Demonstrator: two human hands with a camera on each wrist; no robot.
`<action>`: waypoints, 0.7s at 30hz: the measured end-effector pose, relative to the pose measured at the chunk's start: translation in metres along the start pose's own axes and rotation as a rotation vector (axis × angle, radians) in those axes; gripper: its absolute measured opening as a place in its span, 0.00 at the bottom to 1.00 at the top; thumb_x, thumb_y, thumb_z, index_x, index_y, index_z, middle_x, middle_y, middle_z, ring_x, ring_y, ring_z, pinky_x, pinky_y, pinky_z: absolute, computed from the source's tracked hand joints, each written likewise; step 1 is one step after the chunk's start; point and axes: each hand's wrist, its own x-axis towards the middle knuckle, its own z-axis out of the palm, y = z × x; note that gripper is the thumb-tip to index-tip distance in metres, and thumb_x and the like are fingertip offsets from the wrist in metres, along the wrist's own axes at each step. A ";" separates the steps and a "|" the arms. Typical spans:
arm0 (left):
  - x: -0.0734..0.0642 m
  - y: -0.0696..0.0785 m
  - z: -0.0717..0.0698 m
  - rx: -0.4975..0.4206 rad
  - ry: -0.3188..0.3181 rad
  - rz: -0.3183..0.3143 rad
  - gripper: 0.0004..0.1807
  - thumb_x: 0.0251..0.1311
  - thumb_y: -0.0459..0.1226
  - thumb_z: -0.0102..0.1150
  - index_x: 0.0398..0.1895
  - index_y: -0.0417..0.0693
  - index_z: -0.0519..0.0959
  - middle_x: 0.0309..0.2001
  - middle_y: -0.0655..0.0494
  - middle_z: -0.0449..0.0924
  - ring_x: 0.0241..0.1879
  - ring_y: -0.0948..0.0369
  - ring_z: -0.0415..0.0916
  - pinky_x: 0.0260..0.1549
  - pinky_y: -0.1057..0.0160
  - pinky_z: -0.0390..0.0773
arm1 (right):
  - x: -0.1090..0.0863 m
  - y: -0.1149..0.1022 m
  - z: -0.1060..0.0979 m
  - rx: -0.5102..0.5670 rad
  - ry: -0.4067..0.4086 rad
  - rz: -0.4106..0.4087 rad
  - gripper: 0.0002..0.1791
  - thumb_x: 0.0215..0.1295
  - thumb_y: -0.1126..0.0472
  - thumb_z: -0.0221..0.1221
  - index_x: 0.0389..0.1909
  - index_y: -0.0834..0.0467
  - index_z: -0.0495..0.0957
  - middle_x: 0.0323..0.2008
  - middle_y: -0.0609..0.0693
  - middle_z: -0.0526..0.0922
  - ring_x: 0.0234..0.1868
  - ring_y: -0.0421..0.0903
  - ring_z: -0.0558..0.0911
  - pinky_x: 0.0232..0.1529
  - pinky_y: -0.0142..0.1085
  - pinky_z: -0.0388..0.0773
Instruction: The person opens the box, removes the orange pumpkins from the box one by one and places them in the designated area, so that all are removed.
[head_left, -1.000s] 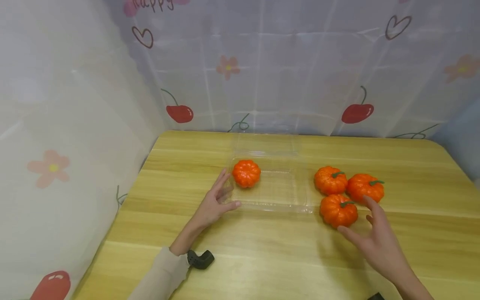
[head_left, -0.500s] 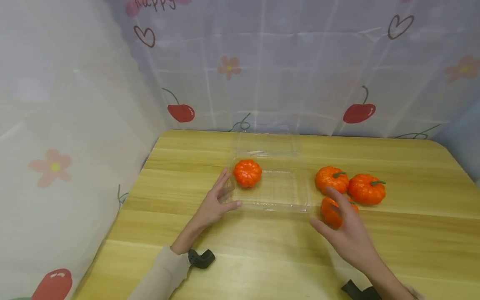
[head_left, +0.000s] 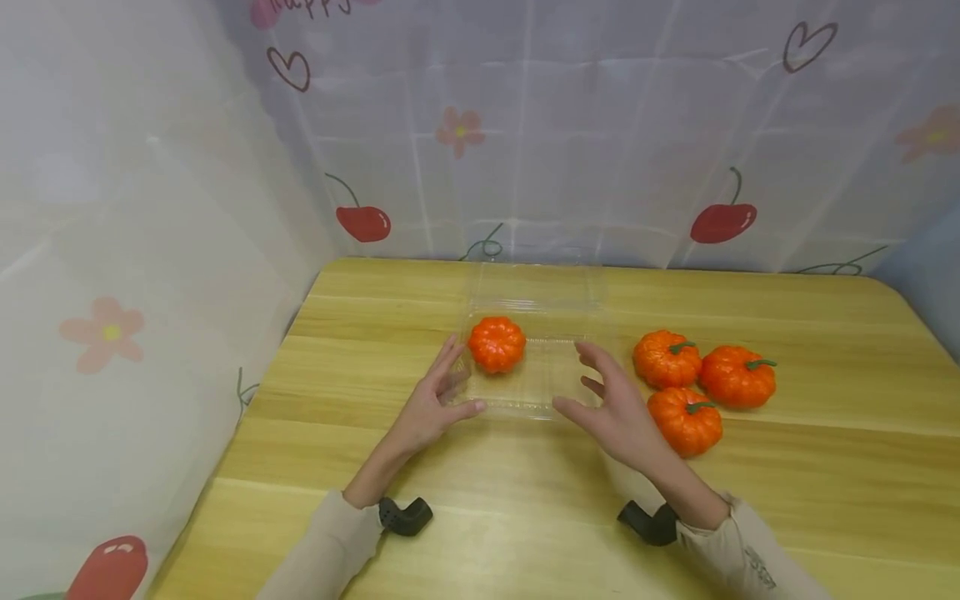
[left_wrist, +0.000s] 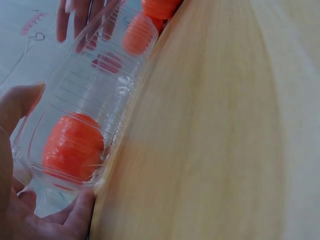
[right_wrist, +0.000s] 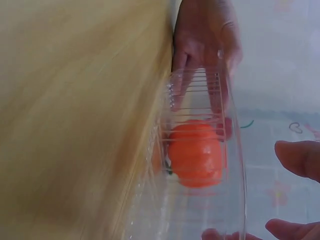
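An open clear plastic clamshell box (head_left: 525, 411) lies on the table, its lid (head_left: 536, 286) folded back behind it. One small orange pumpkin (head_left: 497, 345) sits in the box's left half, stem out of sight. My left hand (head_left: 426, 412) holds the box's front left corner, thumb (left_wrist: 22, 102) at the front rim and fingers by the left end. Over the right half, my right hand (head_left: 618, 421) hovers with thumb and fingers spread, holding nothing. The same pumpkin (right_wrist: 196, 157) shows through the clear walls in the right wrist view.
Right of the box, three more orange pumpkins (head_left: 685, 422) with green stems sit clustered on the wooden table (head_left: 525, 508). A printed curtain (head_left: 570, 150) stands behind the table, and another covers the left side. Each wrist wears a black strap mount (head_left: 405, 517).
My right hand has moved left from beside the pumpkin cluster to above the box's right half, still holding nothing. The left hand and the pumpkins have stayed in place.
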 end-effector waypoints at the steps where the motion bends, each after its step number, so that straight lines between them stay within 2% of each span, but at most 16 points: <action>1: 0.000 0.000 0.000 0.004 0.000 0.002 0.49 0.60 0.31 0.67 0.78 0.41 0.48 0.79 0.57 0.31 0.71 0.42 0.55 0.67 0.49 0.61 | 0.005 0.001 0.003 0.000 -0.012 0.006 0.42 0.60 0.67 0.68 0.72 0.68 0.56 0.70 0.65 0.60 0.70 0.63 0.61 0.65 0.55 0.66; 6: 0.001 0.002 0.000 0.018 0.003 -0.001 0.49 0.60 0.32 0.68 0.79 0.43 0.47 0.79 0.56 0.31 0.71 0.43 0.55 0.67 0.51 0.61 | 0.026 0.000 0.016 0.015 -0.094 0.051 0.44 0.63 0.64 0.66 0.73 0.68 0.53 0.72 0.65 0.56 0.72 0.65 0.57 0.66 0.58 0.64; 10: 0.001 0.003 0.000 0.022 0.001 -0.007 0.50 0.59 0.32 0.67 0.79 0.43 0.47 0.79 0.56 0.31 0.71 0.43 0.55 0.67 0.51 0.62 | 0.042 -0.007 0.027 0.052 -0.137 0.135 0.45 0.64 0.59 0.65 0.75 0.65 0.50 0.74 0.63 0.53 0.73 0.63 0.54 0.66 0.60 0.63; 16: 0.000 0.005 0.000 0.024 -0.004 -0.002 0.49 0.60 0.31 0.67 0.79 0.42 0.48 0.79 0.54 0.31 0.71 0.42 0.56 0.67 0.49 0.61 | 0.061 -0.008 0.045 0.101 -0.126 0.263 0.48 0.61 0.60 0.66 0.76 0.62 0.50 0.75 0.61 0.52 0.73 0.61 0.54 0.65 0.62 0.62; 21: 0.001 0.003 0.000 0.031 -0.003 -0.003 0.49 0.60 0.31 0.67 0.79 0.43 0.48 0.79 0.56 0.32 0.71 0.42 0.57 0.67 0.48 0.62 | 0.071 -0.002 0.053 0.179 -0.099 0.301 0.47 0.61 0.61 0.66 0.76 0.60 0.50 0.74 0.61 0.54 0.72 0.61 0.56 0.65 0.61 0.63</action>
